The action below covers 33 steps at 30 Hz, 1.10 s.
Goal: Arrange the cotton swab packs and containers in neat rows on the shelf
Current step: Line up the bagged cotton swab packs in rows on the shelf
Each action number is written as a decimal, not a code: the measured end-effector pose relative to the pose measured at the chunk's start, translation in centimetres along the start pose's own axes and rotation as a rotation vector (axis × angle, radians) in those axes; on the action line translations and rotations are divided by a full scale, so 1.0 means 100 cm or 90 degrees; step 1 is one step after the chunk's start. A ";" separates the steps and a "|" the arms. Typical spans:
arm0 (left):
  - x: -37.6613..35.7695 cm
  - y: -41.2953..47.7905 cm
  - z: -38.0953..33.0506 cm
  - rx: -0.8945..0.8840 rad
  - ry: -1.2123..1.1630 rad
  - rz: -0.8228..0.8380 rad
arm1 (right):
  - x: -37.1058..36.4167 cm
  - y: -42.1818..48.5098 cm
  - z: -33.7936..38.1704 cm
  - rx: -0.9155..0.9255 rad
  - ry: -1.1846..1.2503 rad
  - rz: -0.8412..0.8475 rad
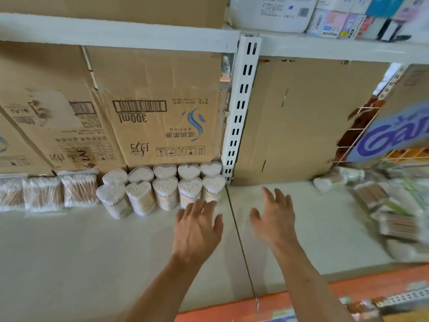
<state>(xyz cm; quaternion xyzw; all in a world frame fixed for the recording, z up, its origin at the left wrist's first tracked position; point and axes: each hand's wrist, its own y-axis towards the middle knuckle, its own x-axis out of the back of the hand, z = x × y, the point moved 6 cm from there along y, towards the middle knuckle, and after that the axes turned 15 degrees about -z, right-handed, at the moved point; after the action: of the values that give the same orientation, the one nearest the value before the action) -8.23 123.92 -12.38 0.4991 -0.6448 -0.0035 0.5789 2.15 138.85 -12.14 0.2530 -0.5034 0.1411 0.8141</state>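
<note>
Heart-shaped clear containers of cotton swabs (162,187) stand in two rows against the cardboard at the back of the white shelf (92,247). Flat bags of swabs (79,189) lean in a row to their left. My left hand (197,228) hovers with spread fingers just in front of the rightmost containers and holds nothing. My right hand (276,219) is also spread and empty, over the bare right shelf section. A loose pile of swab packs (392,217) lies blurred at the far right, with one heart container (325,182) on its side near the back.
Flattened cardboard boxes (162,112) line the back of the shelf. A white slotted upright (241,108) divides the two sections. A wire panel with a blue sign (394,133) stands at the right. The shelf above (116,31) carries boxes and packaged goods.
</note>
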 end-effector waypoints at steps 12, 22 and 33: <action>-0.067 0.010 -0.131 -0.127 -0.017 0.183 | 0.080 0.007 -0.149 -0.187 -0.033 -0.086; -0.126 0.003 -0.265 -0.126 -0.091 0.288 | 0.134 0.045 -0.276 -0.260 0.020 -0.233; -0.190 -0.002 -0.361 0.192 -0.398 0.550 | 0.142 0.083 -0.340 -0.316 0.081 -0.207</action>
<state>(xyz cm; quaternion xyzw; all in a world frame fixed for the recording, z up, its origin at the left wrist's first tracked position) 15.75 156.79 -14.73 0.2420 -0.9253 0.1788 0.2308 30.04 164.21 -9.65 0.1143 -0.4233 -0.1027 0.8929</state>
